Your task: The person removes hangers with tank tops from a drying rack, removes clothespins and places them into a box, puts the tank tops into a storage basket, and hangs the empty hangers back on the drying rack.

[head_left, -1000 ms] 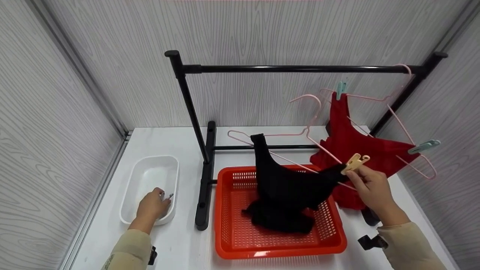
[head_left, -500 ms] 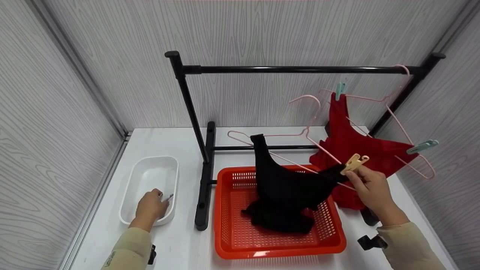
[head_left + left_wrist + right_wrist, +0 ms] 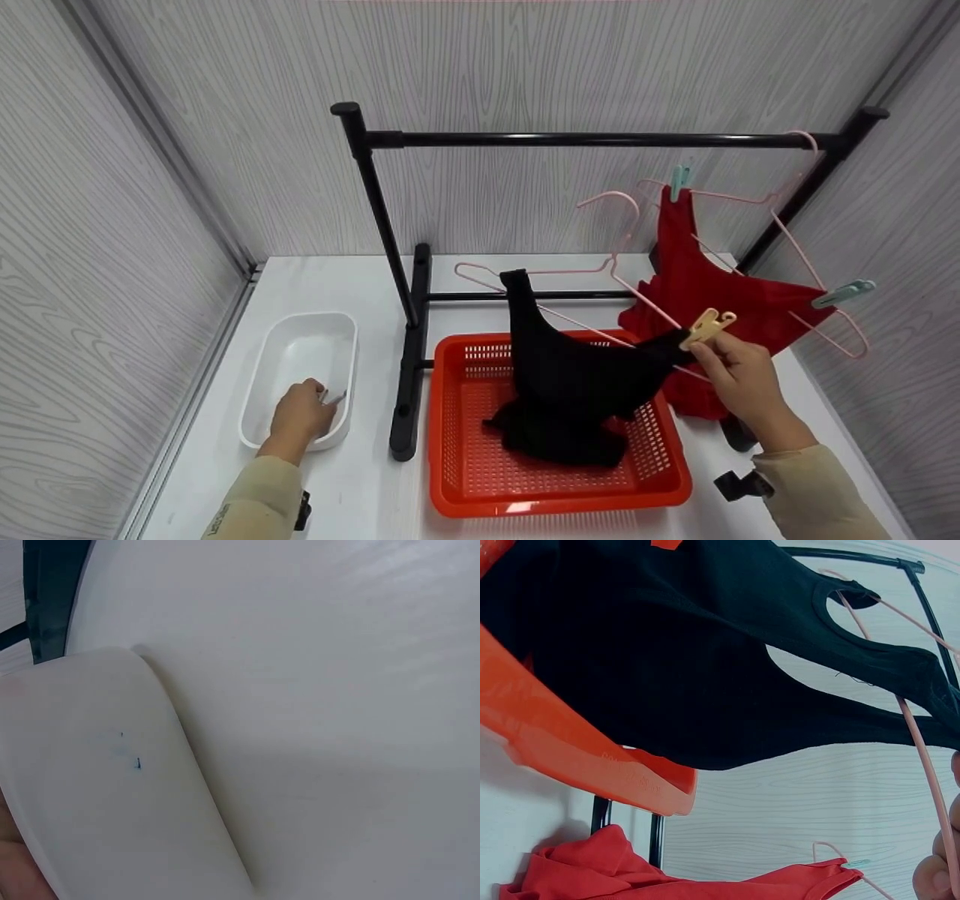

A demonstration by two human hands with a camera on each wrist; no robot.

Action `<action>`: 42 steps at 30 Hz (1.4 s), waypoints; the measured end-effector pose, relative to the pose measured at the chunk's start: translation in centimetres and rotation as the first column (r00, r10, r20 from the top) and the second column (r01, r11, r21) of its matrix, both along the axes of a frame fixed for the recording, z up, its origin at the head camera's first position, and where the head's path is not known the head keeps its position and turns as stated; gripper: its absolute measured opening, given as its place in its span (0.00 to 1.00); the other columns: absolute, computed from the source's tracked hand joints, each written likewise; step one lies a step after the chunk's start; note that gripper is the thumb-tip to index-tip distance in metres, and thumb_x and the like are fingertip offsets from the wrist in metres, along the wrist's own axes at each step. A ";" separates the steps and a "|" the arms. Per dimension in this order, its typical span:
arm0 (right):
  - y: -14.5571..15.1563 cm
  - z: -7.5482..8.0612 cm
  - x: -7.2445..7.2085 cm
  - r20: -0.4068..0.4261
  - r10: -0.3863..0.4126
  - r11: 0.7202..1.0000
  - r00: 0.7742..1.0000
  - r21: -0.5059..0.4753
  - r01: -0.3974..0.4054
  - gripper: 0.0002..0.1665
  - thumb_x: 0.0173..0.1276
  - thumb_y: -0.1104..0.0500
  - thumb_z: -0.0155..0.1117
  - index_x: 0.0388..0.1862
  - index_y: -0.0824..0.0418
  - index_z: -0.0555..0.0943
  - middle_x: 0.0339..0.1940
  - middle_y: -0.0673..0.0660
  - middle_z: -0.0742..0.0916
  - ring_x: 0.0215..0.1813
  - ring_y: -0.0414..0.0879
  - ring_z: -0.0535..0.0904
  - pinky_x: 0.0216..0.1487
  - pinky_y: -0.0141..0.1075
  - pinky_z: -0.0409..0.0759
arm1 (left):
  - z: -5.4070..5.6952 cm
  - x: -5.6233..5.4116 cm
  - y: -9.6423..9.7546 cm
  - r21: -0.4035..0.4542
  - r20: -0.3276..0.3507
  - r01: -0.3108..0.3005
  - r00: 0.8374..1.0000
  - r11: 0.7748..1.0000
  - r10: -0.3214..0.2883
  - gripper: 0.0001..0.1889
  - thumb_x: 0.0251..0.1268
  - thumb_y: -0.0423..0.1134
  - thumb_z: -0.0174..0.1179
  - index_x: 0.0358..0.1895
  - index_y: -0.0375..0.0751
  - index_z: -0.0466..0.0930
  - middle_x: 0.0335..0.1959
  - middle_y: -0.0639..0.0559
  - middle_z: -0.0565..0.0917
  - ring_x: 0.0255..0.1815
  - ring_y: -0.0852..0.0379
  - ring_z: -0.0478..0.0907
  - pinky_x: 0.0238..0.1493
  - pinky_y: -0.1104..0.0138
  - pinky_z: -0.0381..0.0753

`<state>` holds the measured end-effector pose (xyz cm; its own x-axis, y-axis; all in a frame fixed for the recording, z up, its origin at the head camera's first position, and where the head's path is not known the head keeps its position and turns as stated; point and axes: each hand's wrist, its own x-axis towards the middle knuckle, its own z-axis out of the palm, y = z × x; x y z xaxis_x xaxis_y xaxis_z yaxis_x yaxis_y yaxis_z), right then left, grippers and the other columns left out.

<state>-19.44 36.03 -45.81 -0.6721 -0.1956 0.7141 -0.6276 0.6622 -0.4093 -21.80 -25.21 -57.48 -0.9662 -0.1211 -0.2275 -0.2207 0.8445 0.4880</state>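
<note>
In the head view my right hand (image 3: 750, 379) pinches a yellow clothespin (image 3: 706, 328) at the right strap of a black tank top (image 3: 585, 375). The top hangs from a pink hanger (image 3: 626, 225), its left strap over the hanger's left arm and its lower part bunched in the red basket (image 3: 480, 504). My left hand (image 3: 300, 411) is down inside a white tray (image 3: 259, 375), its fingers around a small grey clip (image 3: 339, 397), mostly hidden. In the left wrist view the tray wall (image 3: 112, 765) covers most of that hand.
A black rack (image 3: 585, 139) stands behind the basket. From its right end hangs another pink hanger (image 3: 799, 244) with a red garment (image 3: 705, 277), held by teal clothespins (image 3: 846, 294). Pale panels (image 3: 525, 60) enclose the white table (image 3: 360, 495) on the sides and back.
</note>
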 end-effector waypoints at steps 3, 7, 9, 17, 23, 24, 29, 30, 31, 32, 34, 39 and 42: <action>0.0 -0.1 0.0 0.002 -0.007 1.000 1.000 -0.007 0.007 0.08 0.61 0.73 0.69 0.34 0.62 0.86 0.20 0.43 0.79 0.24 0.27 0.66 0.23 0.25 0.66 | 0.1 0.1 0.0 -0.001 -0.004 -0.008 1.000 1.000 0.008 0.26 0.66 0.38 0.60 0.61 0.20 0.70 0.52 0.24 0.76 0.54 0.28 0.76 0.57 0.42 0.74; 0.0 -0.1 0.0 -0.001 -0.002 1.000 1.000 -0.007 0.002 0.10 0.60 0.74 0.69 0.35 0.61 0.87 0.21 0.43 0.79 0.24 0.28 0.67 0.23 0.25 0.67 | 0.1 0.2 0.0 -0.007 -0.019 -0.011 1.000 1.000 0.011 0.26 0.67 0.38 0.60 0.61 0.21 0.70 0.53 0.25 0.76 0.54 0.27 0.76 0.57 0.42 0.74; 0.0 -0.1 -0.1 -0.005 0.008 1.000 1.000 -0.001 -0.008 0.09 0.61 0.73 0.69 0.35 0.61 0.87 0.20 0.44 0.78 0.23 0.28 0.66 0.23 0.25 0.66 | 0.3 0.3 0.1 -0.009 -0.031 -0.013 0.999 1.000 0.013 0.26 0.67 0.38 0.60 0.61 0.21 0.71 0.52 0.25 0.76 0.52 0.28 0.77 0.55 0.42 0.75; 0.0 0.2 0.0 0.028 0.020 1.000 0.999 0.015 -0.021 0.06 0.65 0.71 0.67 0.36 0.61 0.86 0.19 0.44 0.77 0.22 0.30 0.66 0.23 0.26 0.67 | 1.1 0.5 0.3 -0.027 -0.117 -0.022 0.993 0.999 0.019 0.23 0.72 0.40 0.55 0.60 0.23 0.73 0.51 0.26 0.77 0.51 0.28 0.77 0.52 0.42 0.77; -0.1 0.4 0.1 0.040 0.027 1.000 0.999 0.012 -0.028 0.05 0.66 0.70 0.67 0.37 0.62 0.86 0.20 0.43 0.77 0.22 0.32 0.67 0.24 0.25 0.68 | 2.1 0.3 1.3 -0.050 -0.249 -0.057 0.968 0.997 0.043 0.21 0.72 0.39 0.53 0.60 0.26 0.74 0.55 0.27 0.76 0.55 0.29 0.76 0.53 0.42 0.76; -0.1 0.5 0.1 0.044 0.027 1.000 0.999 0.011 -0.027 0.05 0.66 0.70 0.67 0.37 0.62 0.86 0.20 0.43 0.77 0.22 0.32 0.67 0.23 0.25 0.68 | 2.3 0.3 1.6 -0.054 -0.273 -0.060 0.961 0.997 0.043 0.21 0.72 0.39 0.53 0.60 0.27 0.74 0.56 0.27 0.76 0.55 0.30 0.75 0.53 0.42 0.76; -0.2 0.5 0.3 0.068 0.027 1.000 0.997 0.008 -0.028 0.05 0.67 0.70 0.66 0.37 0.62 0.86 0.20 0.44 0.78 0.22 0.33 0.68 0.24 0.25 0.68 | 3.5 0.5 3.0 -0.073 -0.360 -0.044 0.933 0.996 0.015 0.18 0.72 0.38 0.54 0.57 0.28 0.76 0.56 0.28 0.76 0.55 0.31 0.76 0.51 0.44 0.77; -0.2 0.5 0.3 0.066 0.028 1.000 0.997 0.009 -0.029 0.05 0.67 0.70 0.66 0.37 0.62 0.85 0.20 0.44 0.78 0.22 0.33 0.68 0.23 0.25 0.68 | 3.7 0.5 3.3 -0.076 -0.373 -0.038 0.928 0.996 0.007 0.18 0.72 0.38 0.55 0.57 0.28 0.77 0.56 0.28 0.77 0.54 0.31 0.76 0.51 0.44 0.77; -0.2 0.5 0.3 0.064 0.030 0.999 0.997 0.011 -0.031 0.05 0.67 0.70 0.66 0.37 0.62 0.85 0.20 0.44 0.78 0.22 0.33 0.68 0.24 0.25 0.68 | 4.0 0.6 3.5 -0.077 -0.383 -0.032 0.924 0.996 0.000 0.18 0.72 0.37 0.55 0.56 0.28 0.77 0.56 0.29 0.77 0.54 0.31 0.77 0.51 0.44 0.78; -0.2 0.5 0.2 0.060 0.031 0.999 0.998 0.014 -0.031 0.05 0.67 0.70 0.66 0.37 0.62 0.85 0.20 0.43 0.77 0.22 0.33 0.68 0.23 0.25 0.68 | 4.2 0.6 3.8 -0.078 -0.395 -0.025 0.919 0.997 -0.008 0.17 0.71 0.37 0.55 0.56 0.28 0.77 0.56 0.29 0.77 0.54 0.32 0.77 0.50 0.44 0.78; -0.2 0.5 0.2 0.051 0.031 0.999 0.998 0.019 -0.032 0.04 0.67 0.69 0.66 0.37 0.62 0.86 0.20 0.43 0.77 0.22 0.33 0.67 0.23 0.25 0.67 | 4.6 0.6 4.2 -0.078 -0.417 -0.014 0.909 0.997 -0.020 0.17 0.71 0.37 0.56 0.55 0.29 0.78 0.55 0.30 0.77 0.54 0.32 0.77 0.50 0.45 0.78; -0.3 0.5 0.2 0.039 0.021 1.000 0.999 0.021 -0.022 0.04 0.70 0.64 0.66 0.35 0.65 0.85 0.20 0.43 0.76 0.22 0.32 0.67 0.22 0.25 0.66 | 5.6 0.6 5.4 -0.077 -0.480 0.020 0.875 0.997 -0.054 0.15 0.70 0.36 0.57 0.53 0.30 0.79 0.53 0.31 0.79 0.52 0.34 0.78 0.48 0.46 0.79; -0.4 0.6 0.3 0.045 0.015 1.000 0.999 0.018 -0.016 0.06 0.71 0.63 0.65 0.35 0.66 0.84 0.19 0.44 0.77 0.22 0.32 0.67 0.22 0.25 0.66 | 6.4 0.6 6.1 -0.067 -0.517 0.051 0.853 0.996 -0.078 0.14 0.70 0.36 0.58 0.52 0.30 0.80 0.52 0.33 0.79 0.52 0.36 0.78 0.49 0.48 0.79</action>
